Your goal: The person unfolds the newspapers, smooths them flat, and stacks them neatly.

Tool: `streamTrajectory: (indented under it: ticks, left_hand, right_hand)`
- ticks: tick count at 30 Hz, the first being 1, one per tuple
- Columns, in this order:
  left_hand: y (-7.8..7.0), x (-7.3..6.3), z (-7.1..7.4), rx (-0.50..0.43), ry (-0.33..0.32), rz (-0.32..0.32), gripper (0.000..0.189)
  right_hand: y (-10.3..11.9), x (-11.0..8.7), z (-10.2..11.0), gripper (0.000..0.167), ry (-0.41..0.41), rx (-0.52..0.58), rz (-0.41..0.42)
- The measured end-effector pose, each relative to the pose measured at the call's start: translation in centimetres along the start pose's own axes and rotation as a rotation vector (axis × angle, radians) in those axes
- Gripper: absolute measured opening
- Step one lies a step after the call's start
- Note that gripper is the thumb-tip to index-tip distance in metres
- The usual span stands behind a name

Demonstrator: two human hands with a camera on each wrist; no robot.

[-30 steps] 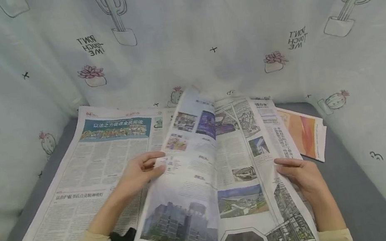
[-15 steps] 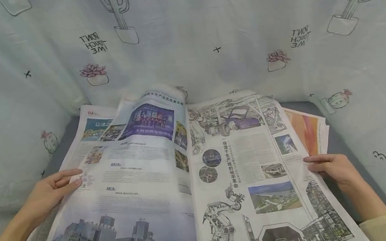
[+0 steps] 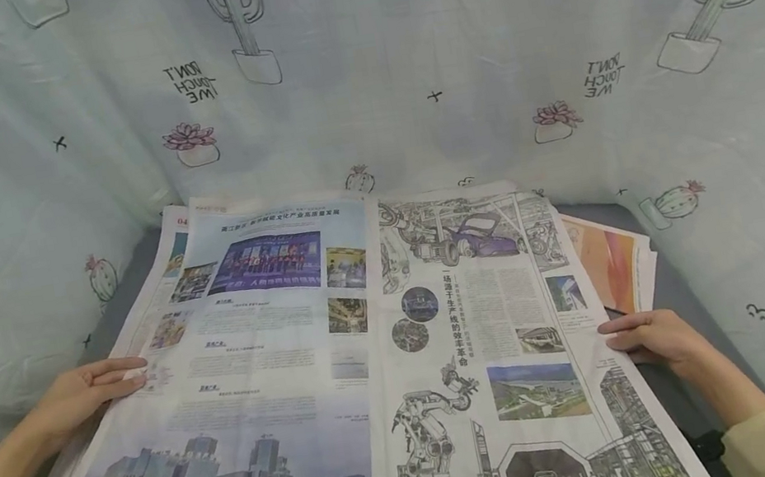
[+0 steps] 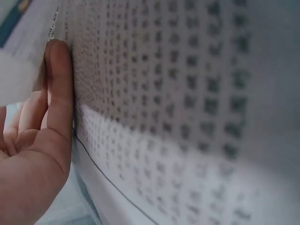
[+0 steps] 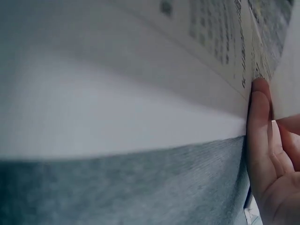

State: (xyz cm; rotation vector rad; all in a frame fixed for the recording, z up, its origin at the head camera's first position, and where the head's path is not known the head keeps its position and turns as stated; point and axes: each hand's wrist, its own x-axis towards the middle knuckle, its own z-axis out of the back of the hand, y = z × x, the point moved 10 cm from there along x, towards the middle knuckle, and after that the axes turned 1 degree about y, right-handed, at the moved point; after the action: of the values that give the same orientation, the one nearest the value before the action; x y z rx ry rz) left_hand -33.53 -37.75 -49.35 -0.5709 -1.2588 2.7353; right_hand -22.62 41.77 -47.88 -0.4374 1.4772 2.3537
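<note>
Pinching the spread newspaper (image 3: 371, 357), laid on the grey worktop (image 3: 679, 298), between thumb and fingers, with left hand (image 3: 81, 399) at nine o'clock and right hand (image 3: 658, 342) at three; probably light, limp, easily torn, so best taken gently by the outer margins

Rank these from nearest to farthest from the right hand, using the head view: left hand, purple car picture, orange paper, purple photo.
1. Orange paper: beyond the right hand, right of the newspaper.
2. Purple car picture: right page, top.
3. Purple photo: left page, near top.
4. Left hand: newspaper's left edge.
</note>
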Motion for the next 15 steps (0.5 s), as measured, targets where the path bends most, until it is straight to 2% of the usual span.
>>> streamTrajectory:
  ticks: [5, 9, 15]
  left_hand:
    - [-0.62, 0.14, 0.37, -0.008, -0.019, -0.013, 0.062]
    - [-0.96, 0.18, 0.76, 0.043, -0.042, -0.036, 0.061]
    - [-0.95, -0.68, 0.70, 0.033, -0.023, -0.016, 0.063]
  right_hand:
    - [-0.26, 0.32, 0.11, 0.034, -0.005, 0.019, -0.009]
    - [-0.24, 0.51, 0.17, 0.030, -0.016, 0.021, -0.013]
    - [-0.08, 0.28, 0.36, 0.029, -0.010, 0.015, -0.006]
